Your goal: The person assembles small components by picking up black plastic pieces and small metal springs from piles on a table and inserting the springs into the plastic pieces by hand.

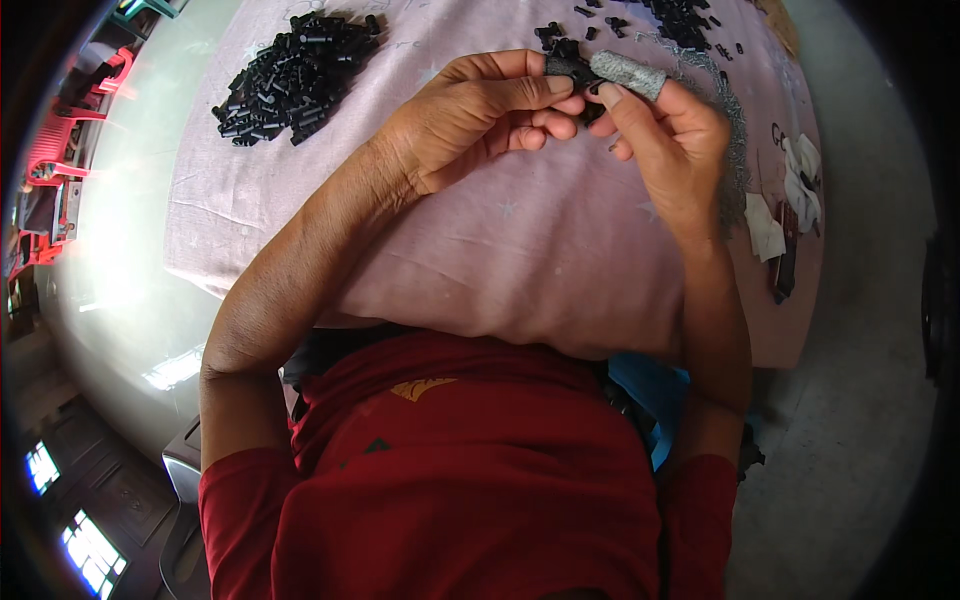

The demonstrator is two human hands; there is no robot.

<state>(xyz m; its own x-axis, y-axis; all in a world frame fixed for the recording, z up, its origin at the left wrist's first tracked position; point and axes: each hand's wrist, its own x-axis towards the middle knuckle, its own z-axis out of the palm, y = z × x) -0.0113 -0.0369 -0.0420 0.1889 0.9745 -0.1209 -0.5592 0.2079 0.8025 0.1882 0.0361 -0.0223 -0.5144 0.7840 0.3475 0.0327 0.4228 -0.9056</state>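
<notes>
- We count two hands at work, both raised over the far middle of the pink star-printed cloth-covered worktop (520, 250).
- The left hand (470, 120) is curled nearly shut, its thumb and fingers pinching one small black plastic cylindrical part (572, 68).
- The right hand (670, 135) is partly closed and meets the same part from the other side; one grey knitted finger cot (628, 72) covers one of its digits and rests on the part.
- We count two stocks of loose black parts: one dense heap of short black plastic tubes (295, 75) at the far left, and one looser scatter of small black plastic pieces (670, 20) at the far right edge. The pieces in each are too many and too small to count.
- One band of fine grey metallic bits (735, 140) curves beside the right hand.
- One cluster of white and dark scraps (790, 215) lies near the right edge of the worktop.
- Open cloth lies between the hands and the near edge, and between the tube heap and the left hand.
- A pale glossy floor (130, 230) borders the left edge; grey floor borders the right.
</notes>
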